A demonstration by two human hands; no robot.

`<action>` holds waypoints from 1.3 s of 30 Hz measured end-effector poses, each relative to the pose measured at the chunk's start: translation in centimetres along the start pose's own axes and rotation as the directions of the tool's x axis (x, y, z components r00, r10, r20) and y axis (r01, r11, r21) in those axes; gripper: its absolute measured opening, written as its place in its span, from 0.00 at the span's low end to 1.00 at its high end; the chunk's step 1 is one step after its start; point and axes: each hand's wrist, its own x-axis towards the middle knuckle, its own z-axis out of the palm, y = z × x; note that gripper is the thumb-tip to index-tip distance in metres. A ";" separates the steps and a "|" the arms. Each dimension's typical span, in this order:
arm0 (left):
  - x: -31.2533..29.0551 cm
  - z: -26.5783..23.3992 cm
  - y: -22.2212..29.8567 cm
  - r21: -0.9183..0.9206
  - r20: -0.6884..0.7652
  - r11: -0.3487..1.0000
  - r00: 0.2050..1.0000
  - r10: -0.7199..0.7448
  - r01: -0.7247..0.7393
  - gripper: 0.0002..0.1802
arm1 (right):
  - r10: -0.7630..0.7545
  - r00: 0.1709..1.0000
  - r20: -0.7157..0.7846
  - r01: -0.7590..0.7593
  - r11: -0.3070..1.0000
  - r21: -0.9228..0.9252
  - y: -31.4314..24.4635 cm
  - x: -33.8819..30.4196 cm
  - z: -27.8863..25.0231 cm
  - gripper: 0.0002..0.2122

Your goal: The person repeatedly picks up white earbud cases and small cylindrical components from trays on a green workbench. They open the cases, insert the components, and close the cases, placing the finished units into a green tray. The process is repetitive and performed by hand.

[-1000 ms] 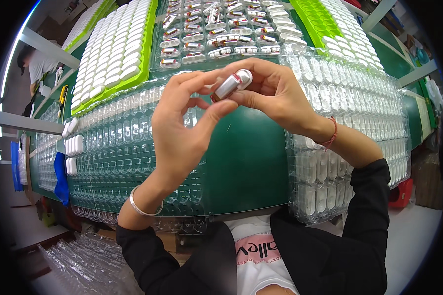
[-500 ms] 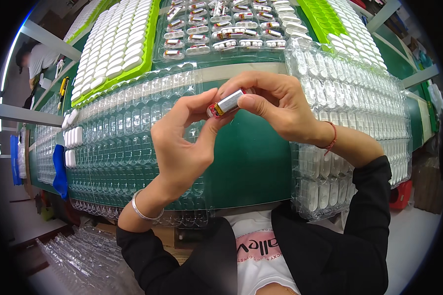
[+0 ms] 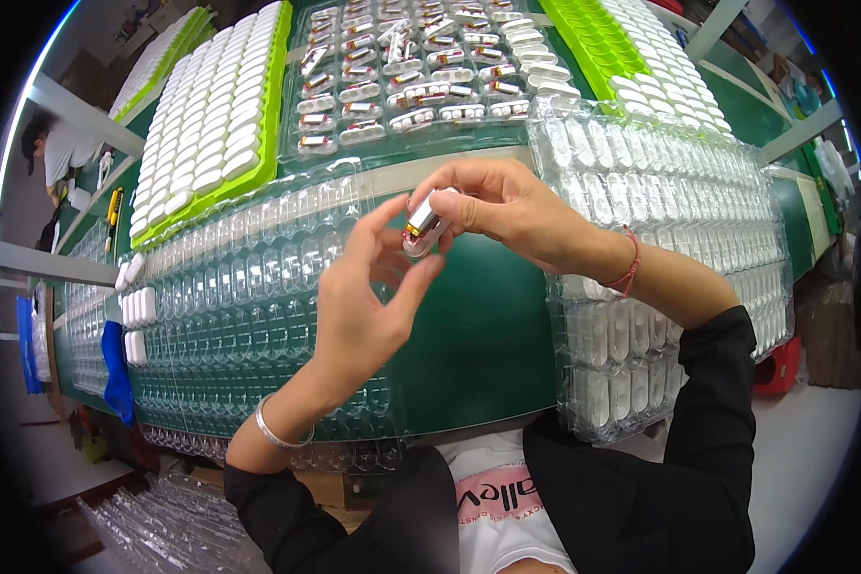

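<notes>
One cell (image 3: pixel 425 212), silver with a red-gold end, lies along a white shell (image 3: pixel 417 248), held above the table (image 3: pixel 478 330) between both hands. Right hand (image 3: pixel 516 212) pinches its upper part, thumb on top. Left hand (image 3: pixel 359 304) curves loosely round the lower end; cannot tell whether it grips. Long axis slants steeply; red-gold end points down-left. Half a second ago: axis flatter, shell's lower end less exposed, thumb of left hand farther left.

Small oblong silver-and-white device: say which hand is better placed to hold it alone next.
Probably the right hand: its thumb lies on the device; the left hand has thumb and forefinger spread near the lower end.
</notes>
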 end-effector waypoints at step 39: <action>-3.5 -5.0 -2.0 0.135 0.179 0.991 0.983 -0.046 0.021 0.17 | -0.096 0.975 -0.198 -0.218 -0.307 -0.926 0.2 10.8 -23.5 0.08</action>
